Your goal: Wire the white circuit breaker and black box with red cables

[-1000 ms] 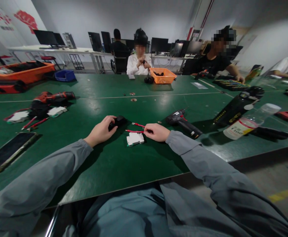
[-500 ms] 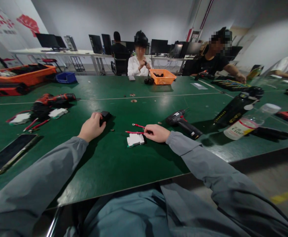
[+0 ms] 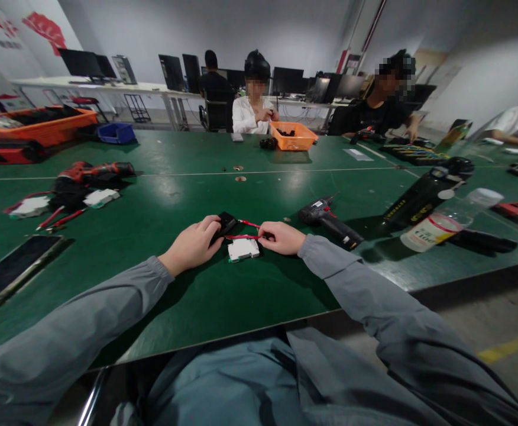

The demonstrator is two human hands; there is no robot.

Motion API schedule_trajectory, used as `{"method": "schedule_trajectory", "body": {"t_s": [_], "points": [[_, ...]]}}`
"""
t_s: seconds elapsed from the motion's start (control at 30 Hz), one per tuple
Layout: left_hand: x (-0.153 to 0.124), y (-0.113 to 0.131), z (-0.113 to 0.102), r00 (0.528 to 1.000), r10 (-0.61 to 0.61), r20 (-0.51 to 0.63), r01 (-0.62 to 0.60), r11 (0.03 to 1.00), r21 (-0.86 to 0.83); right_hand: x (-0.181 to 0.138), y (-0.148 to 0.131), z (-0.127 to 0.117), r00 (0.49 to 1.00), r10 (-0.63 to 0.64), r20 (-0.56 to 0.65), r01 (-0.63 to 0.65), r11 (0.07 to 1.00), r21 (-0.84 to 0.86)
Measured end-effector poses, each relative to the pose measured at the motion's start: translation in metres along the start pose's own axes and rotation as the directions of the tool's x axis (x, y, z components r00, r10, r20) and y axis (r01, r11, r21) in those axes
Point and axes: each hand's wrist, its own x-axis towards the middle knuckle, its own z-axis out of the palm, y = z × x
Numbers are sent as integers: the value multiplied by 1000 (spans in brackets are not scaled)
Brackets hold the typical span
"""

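Observation:
My left hand (image 3: pixel 197 242) is closed around a small black block (image 3: pixel 227 223), its kind unclear, low over the table. Pinched in my right hand (image 3: pixel 282 238) are red wires (image 3: pixel 246 237) whose free ends point left and meet the block's right side. Whether the wire ends go into the block or only lie against it, I cannot tell. A white module with a green edge (image 3: pixel 243 250) sits on the green table (image 3: pixel 223 307), just below the wires and between both hands.
Right of my right hand lie a black drill (image 3: pixel 330 222), a tilted black bottle (image 3: pixel 423 195) and a clear bottle (image 3: pixel 449 225). To the left are a phone (image 3: pixel 13 269), a red drill (image 3: pixel 93 171) and white modules (image 3: pixel 102 197). People sit across the table near an orange basket (image 3: pixel 301 141).
My left hand has slid right with the black block, bringing it up to the wire ends. My right hand has stayed nearly in place, still pinching the wires.

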Motion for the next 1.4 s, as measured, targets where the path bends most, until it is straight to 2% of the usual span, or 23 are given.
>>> {"method": "schedule_trajectory", "body": {"t_s": [0.2, 0.33, 0.57, 1.07, 1.27, 1.4], "points": [[0, -5, 0, 997, 80, 25, -76, 991, -108, 0, 2, 2, 1000, 7, -3, -7, 1000, 7], [1, -7, 0, 996, 89, 21, -85, 986, -143, 0, 2, 3, 999, 37, -18, -37, 999, 16], [1, -7, 0, 995, 103, 14, -101, 986, -132, -1, -1, 2, 998, 70, 0, -69, 997, 31], [2, -8, -1, 993, 115, 9, -113, 984, -138, 0, -3, -2, 1000, 7, 12, -7, 1000, 20], [-1, 4, -4, 981, 150, -128, -168, 974, -150, 0, 0, 0, 1000, 0, -13, 0, 999, 48], [2, 18, 0, 982, 166, -89, -179, 969, -172, 0, -1, -1, 1000, 15, 1, -15, 997, 79]]}}
